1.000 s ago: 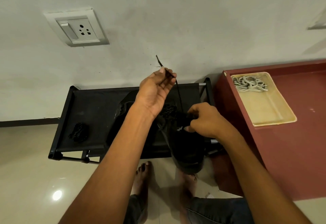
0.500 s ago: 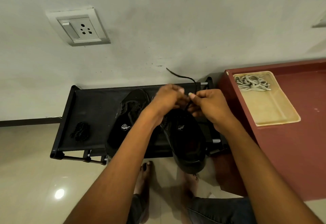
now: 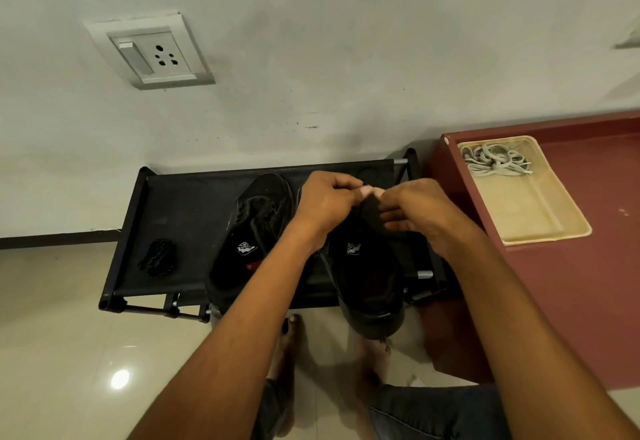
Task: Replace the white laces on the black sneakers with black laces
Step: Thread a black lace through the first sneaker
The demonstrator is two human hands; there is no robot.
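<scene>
Just the one head view here, looking down. Both black sneakers are sitting on the black shoe rack in the middle of the frame, toes toward the wall. That's probably so the eyelet rows are lying right under the person's reach. The left sneaker is lying a bit left of centre and already looks laced in black. Nobody is touching it, so I'm guessing that one is done.

The right sneaker is sitting centre-right with its heel hanging off the near edge of the rack, most likely pulled close for working on. The white laces are lying bunched in the far corner of a cream tray on the red tabletop at the right of the frame. They're well apart from the shoes, so they look properly out of play. A small black bundle is resting at the left end of the rack, maybe a spare lace, hard to say.

The left hand and right hand are meeting just above the toe end of the right sneaker. Fingers on both are curling in and the tips are nearly touching each other. They seem to be pinching the black lace between them, but the lace itself is basically getting lost against the dark shoe, so I can't see exactly where it's running.
</scene>
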